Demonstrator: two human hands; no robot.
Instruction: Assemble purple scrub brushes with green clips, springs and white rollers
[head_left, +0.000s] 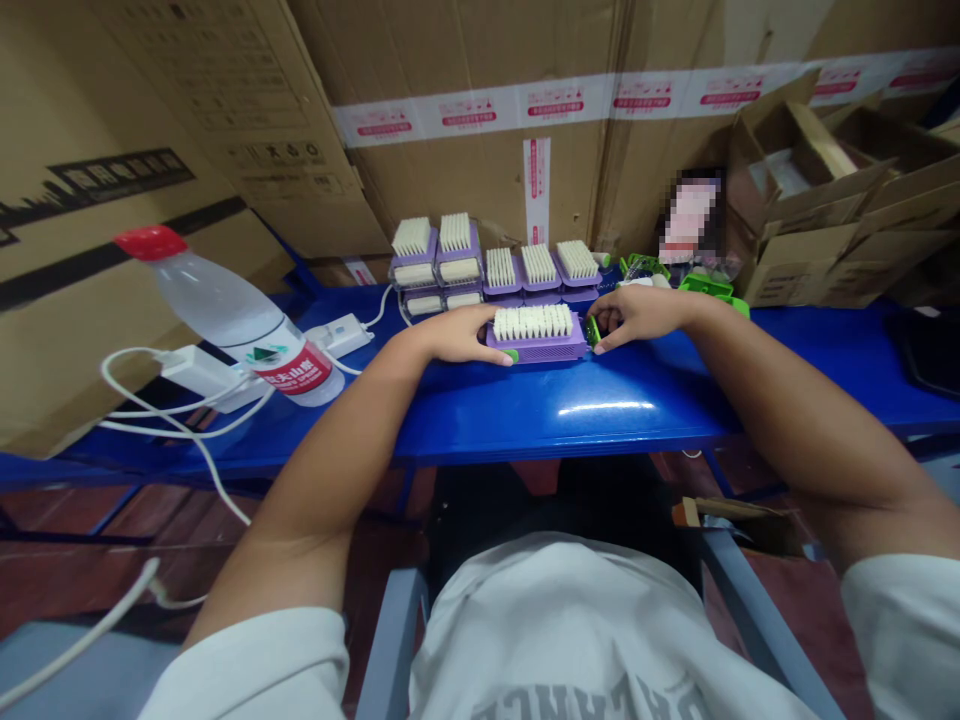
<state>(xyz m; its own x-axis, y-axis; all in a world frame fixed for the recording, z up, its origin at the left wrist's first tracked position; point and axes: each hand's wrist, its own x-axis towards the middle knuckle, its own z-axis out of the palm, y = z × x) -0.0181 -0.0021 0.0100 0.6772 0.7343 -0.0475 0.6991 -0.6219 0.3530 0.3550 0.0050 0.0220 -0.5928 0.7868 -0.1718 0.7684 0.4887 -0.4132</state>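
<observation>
A purple brush with white bristles (532, 322) lies on the blue table (555, 415), directly in front of me. My left hand (457, 335) grips its left end, with a fingertip near a small green piece (511, 355). My right hand (626, 315) holds the right end, its fingers pinching a green part (593, 332) at the brush's edge. Just behind stands a group of similar purple brushes (480, 262), some stacked in two layers.
Green plastic parts (709, 288) lie beyond my right hand. To the left stand a capped water bottle (240, 315), a white charger (199, 370) and a white power strip (341, 335) with tangled cables. Cardboard boxes (832, 200) rise behind the table.
</observation>
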